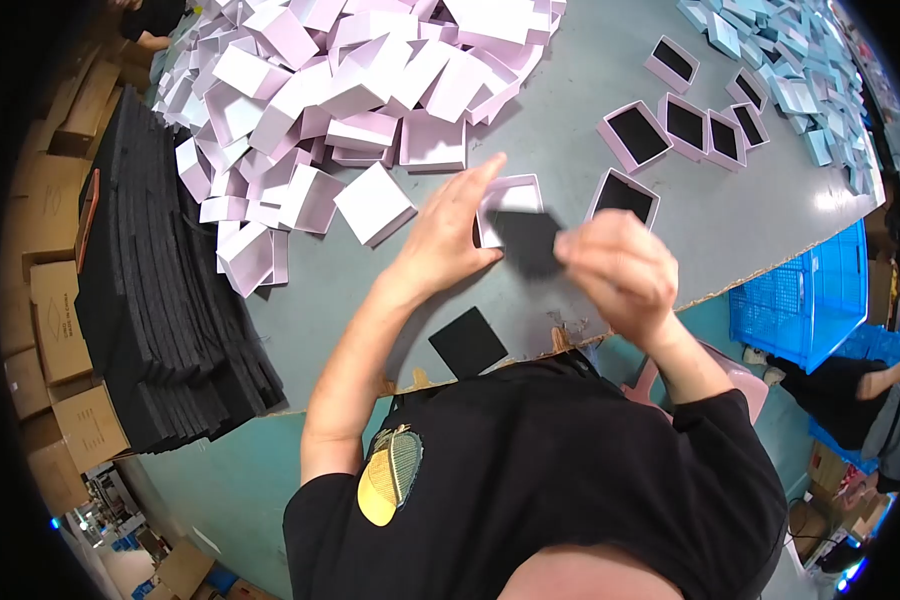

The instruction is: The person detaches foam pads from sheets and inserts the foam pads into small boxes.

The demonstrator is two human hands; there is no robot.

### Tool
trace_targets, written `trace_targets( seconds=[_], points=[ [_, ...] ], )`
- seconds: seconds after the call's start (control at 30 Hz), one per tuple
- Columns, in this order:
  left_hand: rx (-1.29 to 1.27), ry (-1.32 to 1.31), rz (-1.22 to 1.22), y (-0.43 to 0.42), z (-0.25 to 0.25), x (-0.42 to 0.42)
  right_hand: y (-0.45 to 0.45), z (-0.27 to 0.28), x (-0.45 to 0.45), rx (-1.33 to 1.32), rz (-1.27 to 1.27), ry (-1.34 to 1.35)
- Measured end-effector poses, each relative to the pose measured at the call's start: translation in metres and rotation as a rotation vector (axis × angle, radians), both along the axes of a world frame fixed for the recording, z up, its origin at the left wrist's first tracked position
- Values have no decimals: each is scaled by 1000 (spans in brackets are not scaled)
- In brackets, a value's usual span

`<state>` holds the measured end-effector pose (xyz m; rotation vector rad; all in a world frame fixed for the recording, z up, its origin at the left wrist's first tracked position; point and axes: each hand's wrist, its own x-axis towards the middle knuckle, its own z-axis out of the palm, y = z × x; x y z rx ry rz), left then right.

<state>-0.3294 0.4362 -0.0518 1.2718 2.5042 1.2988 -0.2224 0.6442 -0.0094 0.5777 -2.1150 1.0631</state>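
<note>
My left hand [457, 225] has its fingers apart around the left side of a small pale pink box [515, 188], which stands with its open side up on the grey table. My right hand [625, 265] pinches a black foam pad [530, 243], blurred by motion, over the near part of that box. Another square black foam pad [468, 343] lies flat near the table edge, below my left hand. Just right of the held pad is a pink box with a black lining [622, 195], partly hidden behind my right hand.
A large heap of pale pink boxes [360, 90] covers the far left. Black foam sheets [170, 270] are stacked at left. Several lined boxes [635, 137] stand at right, near a light blue box heap [770, 50]. A blue crate [805, 295] stands beyond the table edge.
</note>
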Motion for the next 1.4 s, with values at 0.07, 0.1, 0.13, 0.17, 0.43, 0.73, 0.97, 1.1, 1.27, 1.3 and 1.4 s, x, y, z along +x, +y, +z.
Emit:
trace_targets(
  seconds=[0.07,0.1,0.13,0.17,0.43,0.73,0.97,1.1,1.27,1.3,1.4],
  points=[
    [-11,-201,26,0,-6,7,8,-10,-21,189,-7,11],
    [22,-298,55,3,-8,11,8,-21,-28,289,26,1],
    [55,-398,88,5,-9,14,6,-30,-33,389,61,-10],
    [89,-479,90,4,-9,13,5,-36,-36,535,72,-49],
    [17,-84,75,17,-8,21,15,-20,-48,935,-84,-421],
    [-494,159,504,-70,29,-2,-58,-15,13,523,615,-191],
    [-445,-68,556,-63,50,7,-38,-50,9,411,436,-181],
    [274,-837,306,-80,18,26,-8,-32,-2,-7,-41,-344],
    [52,-246,263,-39,-13,51,-39,-19,-11,119,102,-171],
    [-6,-95,253,-36,-22,52,-42,-25,-12,277,108,-155],
    [-15,-88,340,-29,-23,53,-40,-26,-15,564,133,-232]
  ],
)
